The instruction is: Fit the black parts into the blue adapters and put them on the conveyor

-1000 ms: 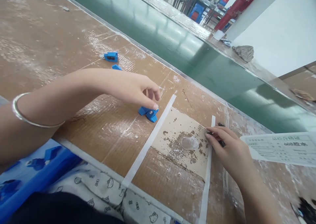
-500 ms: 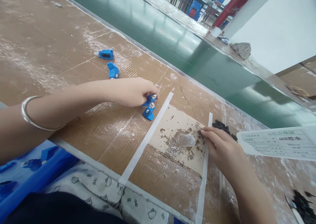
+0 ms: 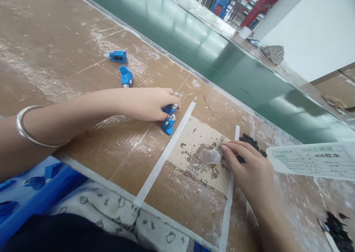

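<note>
My left hand (image 3: 151,103) is closed round a small blue plastic part (image 3: 169,109) with a white tip, low over the cardboard-covered table. Against that part, just below my thumb, sits a second blue plastic part (image 3: 168,126) with white pegs. My right hand (image 3: 248,163) has thumb and fingertips pinched together at the right edge of a glue-spotted card (image 3: 180,159). What the pinch holds is too small to make out. Near those fingertips a small clear cup (image 3: 210,156) rests on the card among wet glue spots.
Two more blue parts (image 3: 118,56) lie further left. Black pieces (image 3: 249,141) are heaped behind my right hand, with another black pile (image 3: 337,229) at lower right. A labelled white container (image 3: 310,159) stands at right. Beyond the table edge runs a green belt (image 3: 194,52).
My right fingertips have shifted slightly left towards the clear cup, and the dark bit seen at them before no longer shows. My left hand stays at the blue parts, its thumb slightly lower.
</note>
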The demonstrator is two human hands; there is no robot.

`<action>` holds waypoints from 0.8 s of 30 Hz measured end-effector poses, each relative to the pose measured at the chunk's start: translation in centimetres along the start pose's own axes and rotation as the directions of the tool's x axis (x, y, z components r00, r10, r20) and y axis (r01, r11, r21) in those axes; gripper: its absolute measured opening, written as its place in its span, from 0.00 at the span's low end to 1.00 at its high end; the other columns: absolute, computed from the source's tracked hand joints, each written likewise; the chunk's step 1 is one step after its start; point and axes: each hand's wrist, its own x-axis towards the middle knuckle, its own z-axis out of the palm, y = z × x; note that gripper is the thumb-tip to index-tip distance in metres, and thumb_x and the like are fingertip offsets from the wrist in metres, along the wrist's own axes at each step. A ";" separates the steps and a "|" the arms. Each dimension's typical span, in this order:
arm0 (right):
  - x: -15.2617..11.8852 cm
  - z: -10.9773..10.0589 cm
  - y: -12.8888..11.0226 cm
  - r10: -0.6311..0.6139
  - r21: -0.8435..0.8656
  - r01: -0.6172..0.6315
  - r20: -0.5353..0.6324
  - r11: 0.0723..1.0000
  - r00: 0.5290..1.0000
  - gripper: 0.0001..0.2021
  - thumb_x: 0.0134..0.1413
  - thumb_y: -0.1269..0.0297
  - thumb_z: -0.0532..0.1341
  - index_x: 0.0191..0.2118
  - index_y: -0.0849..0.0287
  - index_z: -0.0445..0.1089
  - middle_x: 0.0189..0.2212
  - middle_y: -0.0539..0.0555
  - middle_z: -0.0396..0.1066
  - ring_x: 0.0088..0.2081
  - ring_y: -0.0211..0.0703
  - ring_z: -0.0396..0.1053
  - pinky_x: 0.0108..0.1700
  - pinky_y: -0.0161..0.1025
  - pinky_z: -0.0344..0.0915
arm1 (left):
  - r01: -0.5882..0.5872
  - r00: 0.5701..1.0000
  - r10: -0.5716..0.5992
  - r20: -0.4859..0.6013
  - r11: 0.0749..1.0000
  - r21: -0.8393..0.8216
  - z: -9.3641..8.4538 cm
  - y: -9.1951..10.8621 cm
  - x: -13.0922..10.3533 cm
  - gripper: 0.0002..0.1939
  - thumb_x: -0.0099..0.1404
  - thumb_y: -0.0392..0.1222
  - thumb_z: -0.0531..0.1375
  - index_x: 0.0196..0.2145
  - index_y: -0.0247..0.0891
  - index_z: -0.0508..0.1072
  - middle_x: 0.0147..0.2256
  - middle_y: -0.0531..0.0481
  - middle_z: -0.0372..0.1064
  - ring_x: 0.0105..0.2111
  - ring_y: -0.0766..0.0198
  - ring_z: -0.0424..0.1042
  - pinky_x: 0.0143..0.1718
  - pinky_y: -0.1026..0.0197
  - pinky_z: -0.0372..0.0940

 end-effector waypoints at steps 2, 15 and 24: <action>0.0 0.3 -0.3 0.034 0.018 -0.034 0.011 0.999 0.999 0.11 0.64 0.58 0.61 0.35 0.55 0.78 0.38 0.51 0.79 0.38 0.43 0.77 0.40 0.40 0.72 | 0.005 1.000 -0.005 0.029 1.000 0.007 0.0 0.2 0.1 0.22 0.65 0.40 0.55 0.56 0.42 0.71 0.51 0.46 0.65 0.47 0.55 0.70 0.50 0.55 0.62; 0.2 -0.9 1.4 0.220 0.114 -0.254 0.248 0.960 0.943 0.08 0.56 0.57 0.63 0.35 0.53 0.78 0.41 0.54 0.79 0.37 0.48 0.78 0.40 0.45 0.75 | 0.029 0.999 -0.029 -0.024 1.000 0.000 1.0 -0.1 0.5 0.20 0.67 0.39 0.55 0.55 0.40 0.71 0.47 0.44 0.65 0.45 0.56 0.69 0.48 0.56 0.62; 0.5 -1.6 1.2 0.236 0.342 -0.278 0.161 0.898 0.959 0.10 0.57 0.57 0.63 0.41 0.52 0.77 0.45 0.56 0.75 0.42 0.45 0.77 0.42 0.42 0.77 | -0.020 0.960 -0.108 -0.259 0.894 -0.447 0.1 0.8 0.2 0.20 0.62 0.37 0.59 0.52 0.38 0.73 0.44 0.48 0.74 0.45 0.57 0.73 0.49 0.56 0.65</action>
